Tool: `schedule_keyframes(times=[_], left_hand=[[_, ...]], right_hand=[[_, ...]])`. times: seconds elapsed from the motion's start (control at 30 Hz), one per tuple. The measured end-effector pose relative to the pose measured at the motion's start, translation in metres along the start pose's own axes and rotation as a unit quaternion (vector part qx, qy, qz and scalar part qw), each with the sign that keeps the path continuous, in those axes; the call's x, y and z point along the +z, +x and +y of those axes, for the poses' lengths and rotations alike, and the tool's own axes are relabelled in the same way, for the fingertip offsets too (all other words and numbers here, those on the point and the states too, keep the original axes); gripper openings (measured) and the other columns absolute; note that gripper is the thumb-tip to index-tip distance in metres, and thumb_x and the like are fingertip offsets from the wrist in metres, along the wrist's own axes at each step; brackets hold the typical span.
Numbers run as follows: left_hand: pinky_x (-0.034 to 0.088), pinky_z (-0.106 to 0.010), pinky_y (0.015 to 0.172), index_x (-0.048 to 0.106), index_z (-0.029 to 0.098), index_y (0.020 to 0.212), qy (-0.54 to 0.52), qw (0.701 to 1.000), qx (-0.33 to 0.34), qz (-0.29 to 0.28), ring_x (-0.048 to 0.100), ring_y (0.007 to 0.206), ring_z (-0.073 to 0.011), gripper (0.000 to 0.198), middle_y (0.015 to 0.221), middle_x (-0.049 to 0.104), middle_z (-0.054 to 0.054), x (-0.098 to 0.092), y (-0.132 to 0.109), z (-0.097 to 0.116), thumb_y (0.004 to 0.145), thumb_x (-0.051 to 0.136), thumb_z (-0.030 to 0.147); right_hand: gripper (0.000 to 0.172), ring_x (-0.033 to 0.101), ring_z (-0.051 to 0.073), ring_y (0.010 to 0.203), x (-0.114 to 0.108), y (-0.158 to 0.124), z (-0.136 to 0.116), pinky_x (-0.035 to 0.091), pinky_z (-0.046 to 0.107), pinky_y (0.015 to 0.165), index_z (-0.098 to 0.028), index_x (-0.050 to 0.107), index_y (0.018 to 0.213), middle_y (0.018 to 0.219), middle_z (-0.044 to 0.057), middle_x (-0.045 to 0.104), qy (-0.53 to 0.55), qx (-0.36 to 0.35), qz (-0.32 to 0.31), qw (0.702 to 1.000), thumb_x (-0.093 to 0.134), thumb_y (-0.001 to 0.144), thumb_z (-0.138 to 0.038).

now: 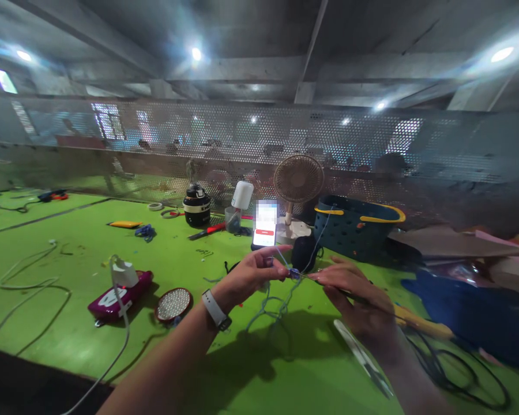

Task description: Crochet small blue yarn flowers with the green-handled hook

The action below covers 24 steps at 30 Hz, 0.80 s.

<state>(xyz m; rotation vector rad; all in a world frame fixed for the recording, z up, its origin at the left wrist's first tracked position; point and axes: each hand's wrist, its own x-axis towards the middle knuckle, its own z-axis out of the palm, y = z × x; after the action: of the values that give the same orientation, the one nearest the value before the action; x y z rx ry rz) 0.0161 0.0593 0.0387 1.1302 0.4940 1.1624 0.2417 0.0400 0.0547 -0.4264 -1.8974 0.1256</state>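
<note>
Near the middle of the table, my left hand point(259, 271) pinches a small purple crocheted piece point(293, 274) between thumb and fingers, its index finger stretched out above. Pale blue yarn point(313, 253) runs from the piece up to the basket, and loose loops of it hang below my fingers. My right hand point(357, 291) is closed around a thin crochet hook point(308, 276), whose tip meets the piece; its far end is hidden by the hand. Just behind my left hand stands a lit phone point(264, 225).
A dark green basket point(343, 230) with yellow handles and a fan point(298, 178) stand at the back. White tweezers point(361, 357) and a yellow corded tool point(424, 323) lie right, beside dark blue cloth point(471, 317). On the left are a magenta power strip point(121, 297) and a round studded disc point(174, 304).
</note>
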Motion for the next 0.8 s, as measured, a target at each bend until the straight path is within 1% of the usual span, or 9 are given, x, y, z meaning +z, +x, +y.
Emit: schedule_keyframes(times=[0.13,0.2,0.3,0.37,0.43,0.5,0.57,0.73,0.8], left_hand=[[0.044,-0.024,0.074,0.067,0.021,0.120,0.018,1.000,-0.006,-0.011,0.063,0.073,-0.0094,0.053,0.074,0.065,0.002,0.002,-0.001,0.002,0.069,0.082,0.016],[0.044,-0.026,0.075,0.066,0.021,0.120,0.027,1.000,-0.002,-0.013,0.061,0.071,-0.0091,0.053,0.074,0.064,0.002,0.003,-0.002,0.003,0.070,0.082,0.016],[0.045,-0.027,0.076,0.066,0.021,0.120,0.032,0.999,0.008,-0.014,0.062,0.072,-0.0102,0.055,0.075,0.065,0.002,0.009,-0.004,0.003,0.069,0.082,0.016],[0.046,-0.028,0.076,0.065,0.021,0.122,0.033,0.999,0.005,-0.011,0.063,0.075,-0.0118,0.057,0.076,0.066,0.001,0.015,-0.005,0.002,0.068,0.083,0.015],[0.046,-0.029,0.078,0.062,0.021,0.125,0.028,1.000,-0.001,-0.007,0.064,0.076,-0.0125,0.060,0.076,0.067,0.001,0.020,-0.007,0.000,0.069,0.082,0.014],[0.046,-0.029,0.080,0.061,0.022,0.127,0.018,1.000,-0.001,-0.006,0.064,0.076,-0.0120,0.062,0.076,0.067,0.001,0.023,-0.008,-0.003,0.070,0.082,0.014],[0.046,-0.029,0.081,0.060,0.022,0.128,0.011,1.000,-0.002,-0.012,0.064,0.075,-0.0113,0.062,0.075,0.067,0.002,0.024,-0.009,-0.006,0.071,0.081,0.014],[0.043,-0.030,0.089,0.063,0.019,0.125,0.015,1.000,0.005,-0.008,0.064,0.090,-0.0143,0.053,0.094,0.071,-0.005,0.025,-0.008,-0.005,0.074,0.078,0.019],[0.044,-0.029,0.085,0.065,0.017,0.122,0.006,1.000,0.005,0.010,0.063,0.090,-0.0144,0.051,0.100,0.070,-0.007,0.026,-0.009,-0.003,0.073,0.079,0.024]], right_hand=[[0.015,0.068,0.021,0.086,0.002,-0.003,0.002,0.047,0.044,0.098,-0.030,0.076,0.090,0.086,0.000,0.076,0.073,0.100,0.041,0.991,0.068,0.085,-0.019],[0.008,0.069,0.022,0.089,0.007,-0.009,0.009,0.048,0.043,0.097,-0.029,0.076,0.086,0.085,0.001,0.077,0.124,0.168,0.075,0.975,0.070,0.083,-0.025],[0.007,0.071,0.021,0.080,0.018,-0.018,0.020,0.056,0.035,0.077,-0.029,0.076,0.085,0.084,0.001,0.078,0.226,0.282,0.123,0.924,0.072,0.082,-0.034],[0.009,0.070,0.019,0.072,0.024,-0.019,0.021,0.055,0.031,0.065,-0.029,0.076,0.085,0.082,0.001,0.077,0.250,0.319,0.130,0.905,0.072,0.082,-0.036],[0.009,0.070,0.019,0.075,0.027,-0.017,0.016,0.054,0.031,0.067,-0.029,0.077,0.084,0.083,0.001,0.077,0.210,0.289,0.127,0.925,0.072,0.083,-0.036],[0.007,0.068,0.021,0.089,0.026,-0.014,0.009,0.053,0.034,0.081,-0.029,0.078,0.085,0.093,0.003,0.076,0.136,0.211,0.107,0.962,0.072,0.082,-0.033],[0.009,0.066,0.022,0.100,0.025,-0.010,0.004,0.049,0.038,0.091,-0.030,0.078,0.090,0.102,0.003,0.075,0.100,0.146,0.076,0.981,0.071,0.084,-0.030],[0.015,0.066,0.018,0.094,0.023,-0.010,0.003,0.045,0.038,0.098,-0.035,0.074,0.097,0.092,-0.003,0.077,0.125,0.133,0.066,0.981,0.066,0.088,-0.025],[0.015,0.065,0.018,0.094,0.024,-0.011,0.004,0.045,0.038,0.098,-0.034,0.074,0.096,0.093,-0.002,0.076,0.111,0.135,0.065,0.983,0.066,0.088,-0.023]])
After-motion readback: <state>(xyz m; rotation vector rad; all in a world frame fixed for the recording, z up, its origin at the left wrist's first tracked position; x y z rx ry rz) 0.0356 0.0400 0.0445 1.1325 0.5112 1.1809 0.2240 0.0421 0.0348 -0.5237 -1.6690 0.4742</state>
